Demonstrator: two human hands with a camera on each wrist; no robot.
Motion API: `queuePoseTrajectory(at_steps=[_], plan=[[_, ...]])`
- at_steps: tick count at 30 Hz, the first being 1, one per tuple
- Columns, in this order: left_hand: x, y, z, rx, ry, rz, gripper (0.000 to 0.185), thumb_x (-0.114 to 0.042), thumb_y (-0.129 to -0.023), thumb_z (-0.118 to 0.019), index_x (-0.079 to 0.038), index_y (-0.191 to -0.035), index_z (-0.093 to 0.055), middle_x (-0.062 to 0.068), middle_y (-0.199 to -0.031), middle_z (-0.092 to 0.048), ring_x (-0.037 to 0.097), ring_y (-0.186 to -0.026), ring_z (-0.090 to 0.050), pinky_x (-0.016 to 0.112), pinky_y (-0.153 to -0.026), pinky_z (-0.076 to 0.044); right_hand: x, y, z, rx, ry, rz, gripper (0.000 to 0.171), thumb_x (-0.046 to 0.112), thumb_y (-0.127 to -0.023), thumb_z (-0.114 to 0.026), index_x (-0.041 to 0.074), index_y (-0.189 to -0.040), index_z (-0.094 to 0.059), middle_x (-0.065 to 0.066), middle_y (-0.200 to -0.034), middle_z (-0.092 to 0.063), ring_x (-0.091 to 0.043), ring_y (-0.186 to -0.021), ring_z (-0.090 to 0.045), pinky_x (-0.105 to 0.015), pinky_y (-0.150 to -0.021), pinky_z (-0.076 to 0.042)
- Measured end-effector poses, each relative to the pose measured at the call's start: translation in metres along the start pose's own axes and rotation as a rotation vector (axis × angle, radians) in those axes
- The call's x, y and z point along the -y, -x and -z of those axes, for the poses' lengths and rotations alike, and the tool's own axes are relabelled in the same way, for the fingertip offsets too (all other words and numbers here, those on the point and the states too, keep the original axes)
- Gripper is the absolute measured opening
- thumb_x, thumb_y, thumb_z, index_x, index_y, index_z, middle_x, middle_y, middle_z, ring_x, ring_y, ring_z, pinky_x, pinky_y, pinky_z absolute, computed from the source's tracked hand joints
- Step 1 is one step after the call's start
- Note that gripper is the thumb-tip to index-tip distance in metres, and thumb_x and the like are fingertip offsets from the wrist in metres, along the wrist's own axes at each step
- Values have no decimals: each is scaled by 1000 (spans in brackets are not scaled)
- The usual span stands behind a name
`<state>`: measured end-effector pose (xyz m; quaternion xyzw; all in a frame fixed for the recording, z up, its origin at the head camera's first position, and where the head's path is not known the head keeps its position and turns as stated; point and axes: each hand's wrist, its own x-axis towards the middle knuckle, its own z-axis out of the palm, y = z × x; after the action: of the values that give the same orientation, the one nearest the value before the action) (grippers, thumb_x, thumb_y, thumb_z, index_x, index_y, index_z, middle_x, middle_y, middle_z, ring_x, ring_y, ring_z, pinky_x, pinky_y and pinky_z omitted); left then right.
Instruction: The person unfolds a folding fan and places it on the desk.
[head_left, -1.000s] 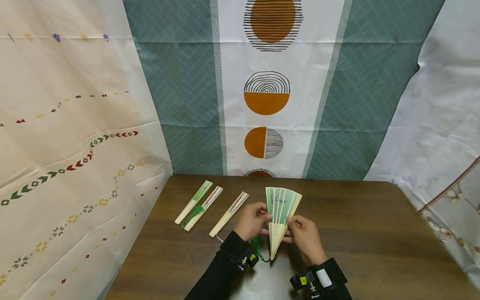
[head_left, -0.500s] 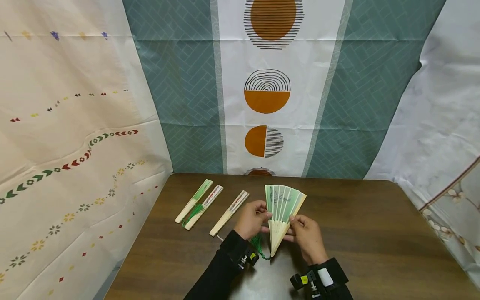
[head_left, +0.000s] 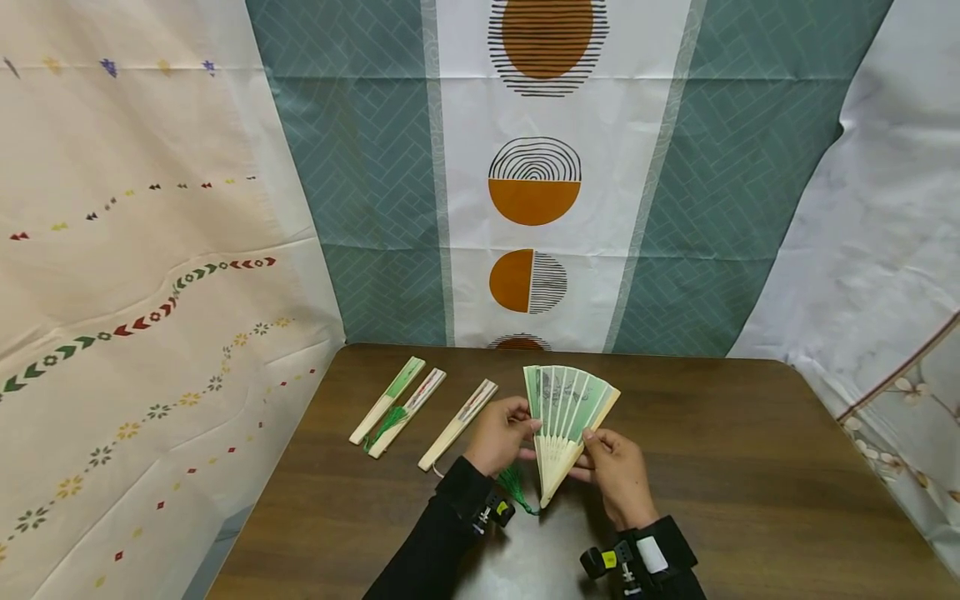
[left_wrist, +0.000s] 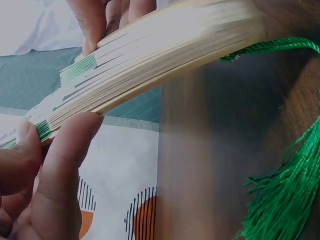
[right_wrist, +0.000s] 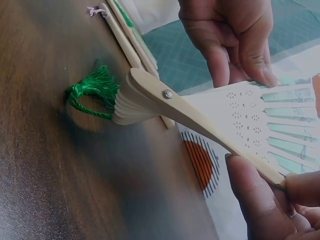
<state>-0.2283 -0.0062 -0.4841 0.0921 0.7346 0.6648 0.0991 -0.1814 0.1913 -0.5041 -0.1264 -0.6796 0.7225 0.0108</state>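
While left hand and right hand pinch its sides, I see the fan between them, axis toward the far edge of the surface.

In the head view, illumination is moderate and even; the printed backdrop renders with legible patterns. A pale glare patch lies on the table between the dark sleeves; soft shadow falls beside the right hand. In the left wrist view, highlights wash out detail on the fan, and table reflections are blurred. The right wrist view shows hazy contrast, with pale fan ribs near overexposure.
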Motion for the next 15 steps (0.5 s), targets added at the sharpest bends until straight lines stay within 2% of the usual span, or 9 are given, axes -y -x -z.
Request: queuePoseTrajectory(at_steps=[7, 15], plan=[[0, 0, 0, -8, 29, -11, 7, 1, -110, -70, 6, -107, -66, 7, -98, -63, 16, -85, -68, 41, -67, -74, 1, -2, 4, -21, -17, -14, 32, 9, -122, -52, -20, -129, -62, -9, -99, -78, -11, -80, -83, -30, -74, -74], [-1, 0, 1, -11, 47, -19, 6, 2, -110, -69, 7, -109, -67, 7, -98, -63, 16, -84, -67, 44, -71, -75, 1, 0, 5, -53, -26, -10, 37, 13, -122, -52, -21, -133, -62, -11, -105, -79, -10, -81, -84, -30, -74, -74]])
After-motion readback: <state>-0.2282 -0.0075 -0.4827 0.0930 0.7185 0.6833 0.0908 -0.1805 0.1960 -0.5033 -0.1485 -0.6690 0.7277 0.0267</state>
